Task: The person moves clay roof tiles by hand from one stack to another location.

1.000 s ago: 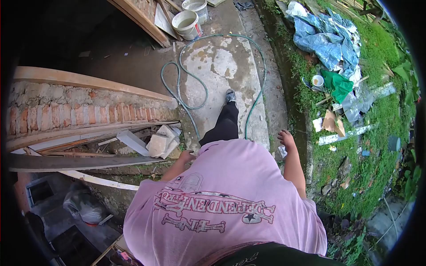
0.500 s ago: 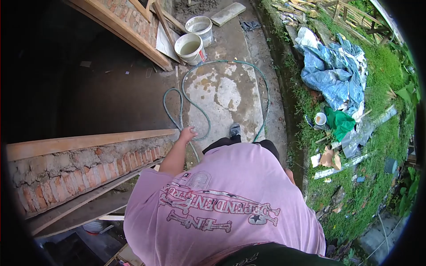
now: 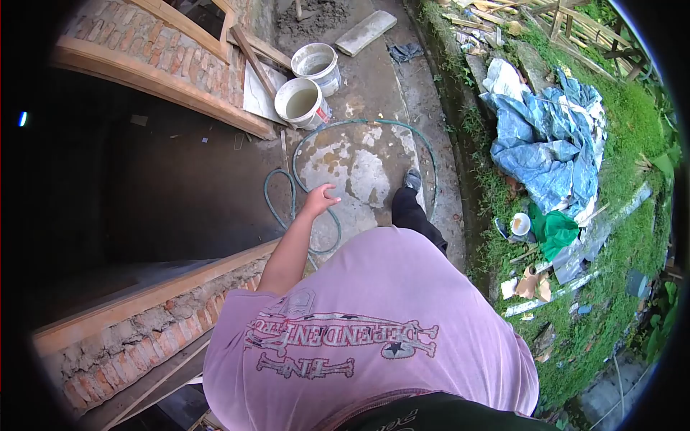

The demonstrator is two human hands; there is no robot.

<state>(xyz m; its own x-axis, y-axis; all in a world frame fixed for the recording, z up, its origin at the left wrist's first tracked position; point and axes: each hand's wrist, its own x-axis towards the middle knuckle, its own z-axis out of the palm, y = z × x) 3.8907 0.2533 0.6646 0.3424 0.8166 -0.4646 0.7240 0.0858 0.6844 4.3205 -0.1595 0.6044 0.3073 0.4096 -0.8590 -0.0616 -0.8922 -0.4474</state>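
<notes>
My left hand (image 3: 321,200) hangs in front of my body over the walkway, its fingers loosely curled and apart from the thumb, with nothing in it. Beneath it a green hose (image 3: 338,233) lies in loops on the concrete, and I see no contact between the two. The hose curves on past a white bucket of cloudy water (image 3: 323,113) and round to the right of my foot (image 3: 412,179). My right hand is out of sight, hidden by my body in the pink shirt (image 3: 388,302).
A second bucket (image 3: 327,75) stands behind the first, near a board (image 3: 366,32) and wet mortar (image 3: 309,20). On the left, a wooden frame (image 3: 172,90) borders a dark doorway. A crumpled blue tarp (image 3: 539,136) lies on the grassy bank at right.
My body has moved forward along the walkway, and one foot now reaches further ahead. My left hand has swung forward and right, away from the hose loop's lower end.
</notes>
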